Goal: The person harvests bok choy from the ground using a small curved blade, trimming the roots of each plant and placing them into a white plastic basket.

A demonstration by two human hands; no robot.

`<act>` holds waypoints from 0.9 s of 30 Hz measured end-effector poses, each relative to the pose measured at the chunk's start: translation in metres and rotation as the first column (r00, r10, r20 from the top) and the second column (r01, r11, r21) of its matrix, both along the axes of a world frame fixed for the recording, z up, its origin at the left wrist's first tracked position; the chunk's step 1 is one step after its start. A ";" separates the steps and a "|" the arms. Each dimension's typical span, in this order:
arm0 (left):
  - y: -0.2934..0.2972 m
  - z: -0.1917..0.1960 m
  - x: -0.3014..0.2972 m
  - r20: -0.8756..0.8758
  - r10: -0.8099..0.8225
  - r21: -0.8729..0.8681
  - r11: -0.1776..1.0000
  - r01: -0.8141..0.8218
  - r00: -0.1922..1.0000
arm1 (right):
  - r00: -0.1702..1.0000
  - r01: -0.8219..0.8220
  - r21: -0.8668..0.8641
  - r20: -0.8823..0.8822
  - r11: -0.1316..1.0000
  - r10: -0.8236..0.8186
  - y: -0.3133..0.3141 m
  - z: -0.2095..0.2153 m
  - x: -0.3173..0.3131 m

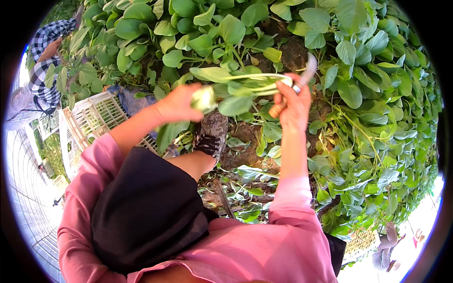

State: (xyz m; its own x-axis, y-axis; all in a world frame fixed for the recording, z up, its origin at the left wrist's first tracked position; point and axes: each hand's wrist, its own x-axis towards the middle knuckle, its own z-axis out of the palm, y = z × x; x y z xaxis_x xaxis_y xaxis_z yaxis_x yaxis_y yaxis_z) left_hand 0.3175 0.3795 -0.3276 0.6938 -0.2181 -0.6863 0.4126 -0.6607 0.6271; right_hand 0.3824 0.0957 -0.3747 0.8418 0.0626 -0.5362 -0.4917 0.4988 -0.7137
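My left hand (178,103) is closed round a leafy green like bok choy (204,99), its pale cut base blurred by motion. In my right hand (295,104) is a small knife with a curved blade (309,70) and a brownish handle (276,111). The blade points up and away. Long pale leaf stalks (258,77) stretch between the two hands, and their ends lie against the fingers of my right hand. Whether those leaves are still joined to the plant, I cannot tell.
Leafy plants (231,30) grow densely ahead and to the right. On my left stands a white plastic crate (96,115). Cut leaves litter the soil (240,146) by my shoe (211,137). A person in checked sleeves (45,80) works at far left; a yellowish crate (361,245) stands lower right.
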 end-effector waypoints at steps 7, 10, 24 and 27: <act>0.028 0.062 0.036 -0.474 0.496 -0.699 0.290 -0.653 0.728 | 0.939 -0.337 -0.028 0.067 0.941 0.338 -0.022 0.050 -0.033; -0.023 0.075 0.024 -0.680 0.460 -0.530 0.230 -0.816 0.571 | 0.910 -0.414 0.089 0.008 0.906 0.415 0.008 0.056 -0.052; -0.080 -0.004 0.046 -0.138 -0.517 0.081 0.844 0.530 0.845 | 1.000 0.015 -0.227 -0.013 0.974 -0.019 -0.022 0.018 -0.015; -0.094 -0.013 0.051 0.254 -0.700 0.340 0.711 0.616 0.668 | 0.974 -0.224 -0.273 -0.037 0.936 0.222 -0.006 0.014 0.008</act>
